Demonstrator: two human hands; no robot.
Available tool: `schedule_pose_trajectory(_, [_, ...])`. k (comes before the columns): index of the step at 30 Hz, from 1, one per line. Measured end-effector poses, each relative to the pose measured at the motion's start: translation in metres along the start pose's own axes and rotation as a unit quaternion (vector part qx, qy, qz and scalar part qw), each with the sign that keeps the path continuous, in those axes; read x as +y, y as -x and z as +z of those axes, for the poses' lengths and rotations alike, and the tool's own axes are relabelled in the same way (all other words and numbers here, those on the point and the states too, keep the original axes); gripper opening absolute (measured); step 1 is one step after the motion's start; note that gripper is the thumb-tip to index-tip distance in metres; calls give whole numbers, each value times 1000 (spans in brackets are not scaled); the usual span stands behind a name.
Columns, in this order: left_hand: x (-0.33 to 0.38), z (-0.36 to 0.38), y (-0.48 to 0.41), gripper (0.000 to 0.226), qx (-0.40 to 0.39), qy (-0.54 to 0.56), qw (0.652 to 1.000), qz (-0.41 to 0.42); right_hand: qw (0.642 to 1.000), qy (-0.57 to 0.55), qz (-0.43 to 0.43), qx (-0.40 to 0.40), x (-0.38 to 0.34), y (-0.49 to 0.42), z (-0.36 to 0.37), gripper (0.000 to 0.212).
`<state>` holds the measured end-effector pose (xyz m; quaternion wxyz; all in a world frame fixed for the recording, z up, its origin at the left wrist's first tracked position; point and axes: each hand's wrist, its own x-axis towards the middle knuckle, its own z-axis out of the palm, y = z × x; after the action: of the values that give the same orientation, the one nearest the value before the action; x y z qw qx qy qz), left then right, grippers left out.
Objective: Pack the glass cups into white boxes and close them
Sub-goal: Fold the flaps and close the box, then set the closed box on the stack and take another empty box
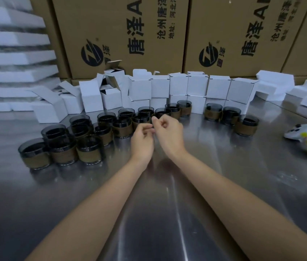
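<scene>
Several dark glass cups with brown sleeves (90, 149) stand in a cluster at the left and middle of the steel table (167, 204); three more cups (230, 115) stand to the right. Behind them is a row of closed white boxes (197, 85), stacked two high, and to the left several open white boxes (90, 98) with flaps up. My left hand (142, 141) and my right hand (168, 132) meet above the table just in front of the middle cups, fingers curled and fingertips touching. Neither hand holds a cup or a box.
A white game controller (306, 141) with a yellow sticker lies at the right. White foam pieces (275, 83) are piled at the back right, and foam sheets (15, 57) are stacked at the left. Large brown cartons (122, 34) form a wall behind the boxes.
</scene>
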<state>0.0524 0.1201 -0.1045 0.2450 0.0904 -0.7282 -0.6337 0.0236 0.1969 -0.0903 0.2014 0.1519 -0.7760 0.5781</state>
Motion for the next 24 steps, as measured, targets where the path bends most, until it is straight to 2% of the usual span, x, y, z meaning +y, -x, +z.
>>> schedule_pose_trajectory(3, [0,1,-2,26,23,-14,1000,6,996,62,45,-54,10,7,5,48])
schedule_pose_trajectory(6, [3,2,0,31,33,-28,999,30,994,53,72,-67,14,3,5,47])
schedule_pose_trajectory(8, [8,-4,1,34,43,-62,993,92,993,64,68,-74,13,3,5,44])
schedule_pose_trajectory(11, [22,-22,-10,32,48,-134,967,213,991,84,59,-87,15,3,7,38])
schedule_pose_trajectory(13, [37,-38,-29,27,76,-150,958,232,990,98,55,-85,16,2,9,40])
schedule_pose_trajectory(17, [65,-83,-87,21,186,-130,958,177,991,99,47,-76,21,0,12,46])
schedule_pose_trajectory(20, [67,-128,-138,16,260,-114,958,33,993,78,53,-69,23,-3,12,46])
schedule_pose_trajectory(22, [59,-158,-165,36,255,-163,949,-93,993,76,55,-72,23,-3,12,46])
schedule_pose_trajectory(24, [47,-182,-181,55,233,-224,934,-154,993,69,54,-75,22,-2,12,44])
